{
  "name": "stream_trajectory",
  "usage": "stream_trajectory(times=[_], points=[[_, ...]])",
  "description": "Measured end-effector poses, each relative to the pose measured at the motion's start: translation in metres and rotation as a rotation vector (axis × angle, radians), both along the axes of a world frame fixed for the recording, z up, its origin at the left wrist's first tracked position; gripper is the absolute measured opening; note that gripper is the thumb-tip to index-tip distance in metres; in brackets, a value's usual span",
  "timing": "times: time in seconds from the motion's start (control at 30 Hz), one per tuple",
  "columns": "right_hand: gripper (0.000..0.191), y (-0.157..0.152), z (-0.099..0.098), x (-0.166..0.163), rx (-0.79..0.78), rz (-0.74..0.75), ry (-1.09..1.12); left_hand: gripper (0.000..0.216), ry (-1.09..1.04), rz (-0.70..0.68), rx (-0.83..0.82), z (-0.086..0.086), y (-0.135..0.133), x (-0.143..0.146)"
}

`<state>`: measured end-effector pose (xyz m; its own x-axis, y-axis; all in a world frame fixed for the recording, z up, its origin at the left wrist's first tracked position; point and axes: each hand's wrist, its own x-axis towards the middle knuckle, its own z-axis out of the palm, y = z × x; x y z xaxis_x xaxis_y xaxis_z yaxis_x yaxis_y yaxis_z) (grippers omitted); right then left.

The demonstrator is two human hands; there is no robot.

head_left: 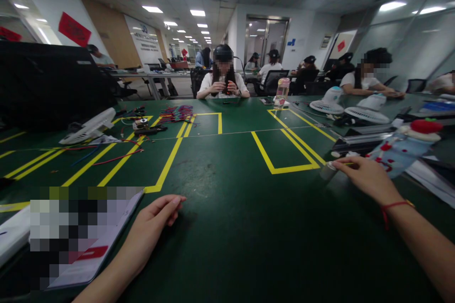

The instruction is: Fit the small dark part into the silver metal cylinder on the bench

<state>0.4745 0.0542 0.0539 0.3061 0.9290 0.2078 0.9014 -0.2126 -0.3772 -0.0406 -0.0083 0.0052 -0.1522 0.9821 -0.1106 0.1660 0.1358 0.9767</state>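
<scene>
My left hand (158, 220) rests above the green table (227, 246), its fingers curled in and the thumb against them; I see nothing in it. Just left of it lies a plastic-covered sheet (121, 232) with a red mark, partly blurred out. Over at the right, my right hand (371, 180) pinches the top of a small translucent bottle (327, 172) with thumb and fingers. That bottle stands on the table near a corner of yellow tape. Behind the right hand is a light-blue bag with red decorations (401, 151).
A bundle of coloured wires (177, 113), a small motor-like part (141, 125) and a white fan (88, 125) lie at the left. Two more fans (329, 102) and a pink-lidded drink bottle (282, 92) stand farther back. Across the table sits a person (223, 75).
</scene>
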Motion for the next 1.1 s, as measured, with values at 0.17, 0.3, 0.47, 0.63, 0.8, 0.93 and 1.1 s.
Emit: stream_trajectory(times=[0.17,0.3,0.47,0.63,0.8,0.93,1.1], points=[[0.042,-0.001,-0.005,0.006,-0.017,0.100,0.093,0.033,-0.004,-0.009,0.003,0.001,0.000,0.000],[0.058,0.001,-0.017,0.000,0.011,0.100,0.139,0.033,0.000,-0.036,0.004,0.002,0.000,0.001],[0.054,-0.011,-0.024,-0.071,0.141,0.244,0.202,0.035,0.062,-0.047,0.012,0.003,0.001,0.002],[0.044,-0.052,-0.019,-0.181,0.156,0.752,0.355,0.035,0.134,-0.058,0.023,0.002,0.000,0.002],[0.041,-0.075,-0.025,-0.226,0.032,0.952,0.403,0.036,0.268,-0.100,0.020,0.002,-0.001,0.003],[0.045,-0.074,-0.038,-0.226,-0.016,0.921,0.431,0.027,0.462,-0.161,0.184,0.009,-0.007,0.019],[0.060,-0.071,-0.047,-0.226,-0.052,0.841,0.500,0.023,0.533,-0.359,0.370,0.029,-0.018,0.065]])
